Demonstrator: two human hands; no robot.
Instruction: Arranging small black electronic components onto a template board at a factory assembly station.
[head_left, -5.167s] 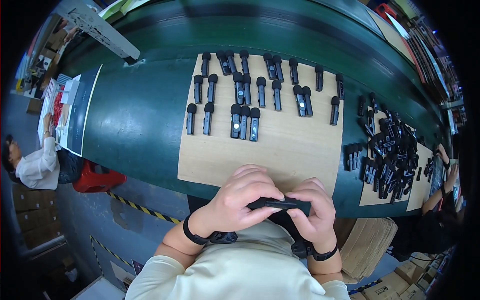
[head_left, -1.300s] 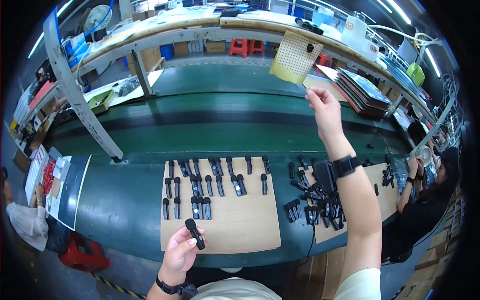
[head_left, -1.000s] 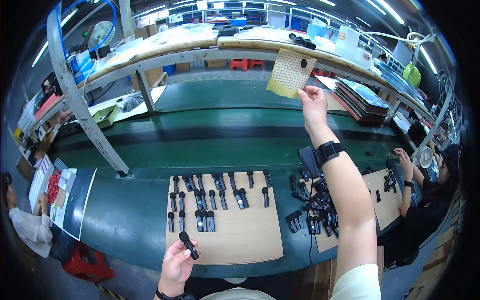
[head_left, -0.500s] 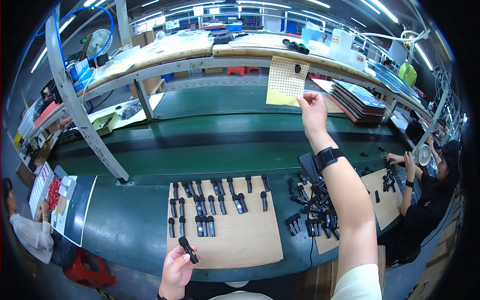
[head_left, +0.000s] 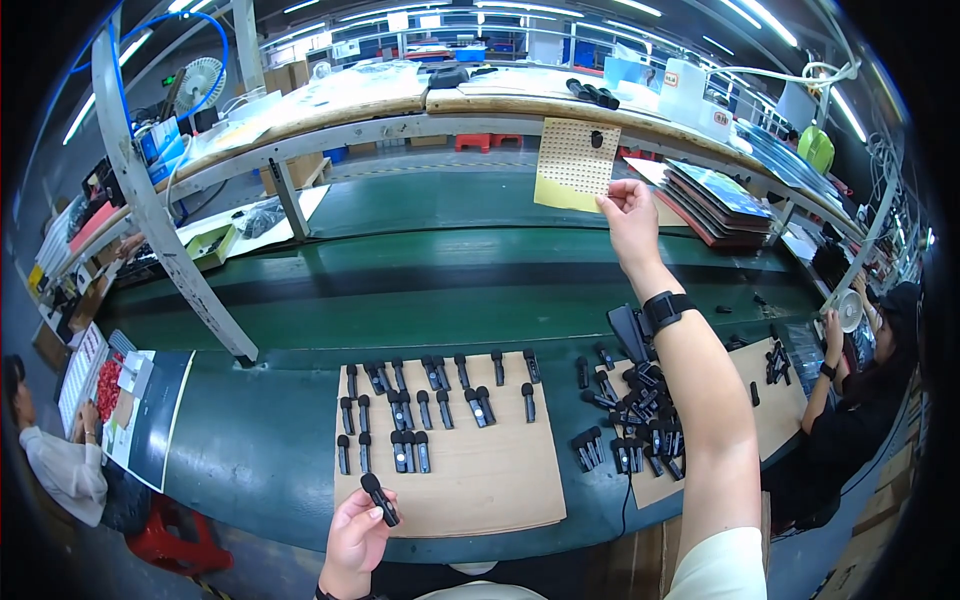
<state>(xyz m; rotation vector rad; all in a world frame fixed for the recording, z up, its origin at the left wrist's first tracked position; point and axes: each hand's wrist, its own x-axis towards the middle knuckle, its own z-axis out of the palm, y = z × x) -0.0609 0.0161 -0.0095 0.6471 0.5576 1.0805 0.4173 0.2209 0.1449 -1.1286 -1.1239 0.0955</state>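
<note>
My left hand [head_left: 355, 535] holds a small black wireless microphone [head_left: 380, 499] with a round foam top, tilted above the near left edge of a cardboard sheet [head_left: 500, 480]. On that sheet, several similar microphones [head_left: 402, 410] lie in rough rows. My right hand [head_left: 632, 215] is raised far out, thumb and finger pinched at the lower right corner of a yellow sticker sheet [head_left: 570, 190]. This sheet hangs from the shelf edge and carries rows of tiny dark marks. Whether my fingertips grip its corner or a tiny sticker, I cannot make out.
A pile of microphones [head_left: 640, 410] lies right of the cardboard, partly under my right forearm. Behind the green bench [head_left: 260, 430] runs a raised shelf [head_left: 500, 103] with a metal post [head_left: 170, 240]. Stacked boards [head_left: 715, 205] stand far right. People work at both sides.
My right hand has shifted slightly right and down at the sheet's corner. My left hand still holds the microphone, barely moved. The co-worker on the right has drawn a hand back from the bench.
</note>
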